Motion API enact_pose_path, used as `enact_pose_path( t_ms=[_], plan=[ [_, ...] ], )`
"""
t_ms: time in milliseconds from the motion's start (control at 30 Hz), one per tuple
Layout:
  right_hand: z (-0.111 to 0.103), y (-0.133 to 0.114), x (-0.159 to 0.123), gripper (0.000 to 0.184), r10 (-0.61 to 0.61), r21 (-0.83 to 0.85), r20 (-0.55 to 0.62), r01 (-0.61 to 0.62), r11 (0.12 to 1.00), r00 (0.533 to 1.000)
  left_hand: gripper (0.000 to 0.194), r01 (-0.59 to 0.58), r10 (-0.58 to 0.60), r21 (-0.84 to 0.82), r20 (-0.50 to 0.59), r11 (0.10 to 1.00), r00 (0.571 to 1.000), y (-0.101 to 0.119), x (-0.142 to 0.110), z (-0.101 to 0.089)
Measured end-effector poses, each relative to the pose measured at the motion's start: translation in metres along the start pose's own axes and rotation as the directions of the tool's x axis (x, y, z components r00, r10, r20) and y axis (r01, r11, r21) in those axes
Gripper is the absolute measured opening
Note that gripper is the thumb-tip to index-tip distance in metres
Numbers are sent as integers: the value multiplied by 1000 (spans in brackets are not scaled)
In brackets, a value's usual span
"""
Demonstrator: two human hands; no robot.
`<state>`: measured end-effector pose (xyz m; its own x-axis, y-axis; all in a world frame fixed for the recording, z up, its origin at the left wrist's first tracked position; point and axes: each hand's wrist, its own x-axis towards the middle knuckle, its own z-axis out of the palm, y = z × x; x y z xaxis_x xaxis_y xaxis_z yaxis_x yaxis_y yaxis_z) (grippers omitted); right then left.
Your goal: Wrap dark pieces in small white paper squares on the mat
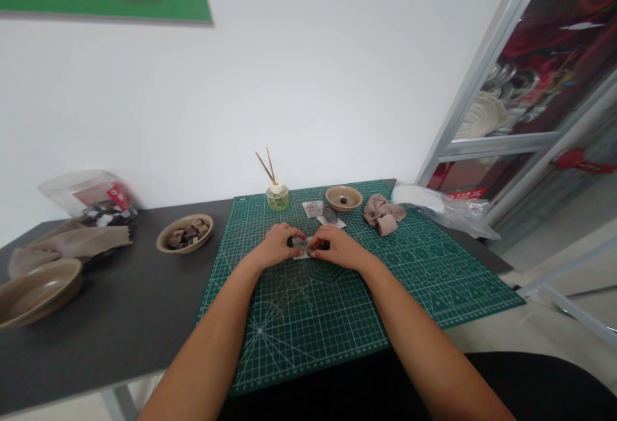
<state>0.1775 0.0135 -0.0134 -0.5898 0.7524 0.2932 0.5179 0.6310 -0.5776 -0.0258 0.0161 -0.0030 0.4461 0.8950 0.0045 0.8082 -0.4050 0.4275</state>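
Observation:
Both hands meet over the middle of a green cutting mat (289,318), at a small grey-white patterned sheet (302,247) lying between them. My left hand (277,245) is at its left side, thumb and forefinger curved in and pinched on its edge. From the right, my right hand (340,247) closes thumb and fingers at the sheet's other end. A dark patch shows under its fingers; I cannot tell what it is. Just beyond the hands lie similar pale sheets (313,209) with a flat dark grey oval piece (330,214) on them.
Behind stand a beige bowl (344,198) with a small dark piece and a reed diffuser (277,197). A crumpled beige cloth (383,213) and plastic bag (441,209) lie right. Leftward are a bowl of brown chunks (185,234), another cloth (72,246), a large bowl (41,292) and a clear jar (91,196).

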Motion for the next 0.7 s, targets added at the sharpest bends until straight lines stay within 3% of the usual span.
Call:
enact_pose_path(
  t_ms=[133,300,433,600,700],
  plan=[
    [-1,1,0,4,75,-79,-67,-80,994,995,34,25,-25,32,-15,999,1000,0,0,0],
    [1,-2,0,5,-1,32,24,0,999,1000,33,52,-52,32,-6,998,999,2,-1,-1],
    [2,-3,1,6,38,-26,-41,-39,999,998,35,62,-62,18,3,998,998,3,-1,-2],
    [0,-1,-1,5,21,43,24,-22,999,999,34,65,-65,2,12,998,998,3,-1,-2],
    [1,0,0,6,30,13,-9,-30,999,1000,34,58,-58,-1,8,998,998,1,0,-1]
  ],
)
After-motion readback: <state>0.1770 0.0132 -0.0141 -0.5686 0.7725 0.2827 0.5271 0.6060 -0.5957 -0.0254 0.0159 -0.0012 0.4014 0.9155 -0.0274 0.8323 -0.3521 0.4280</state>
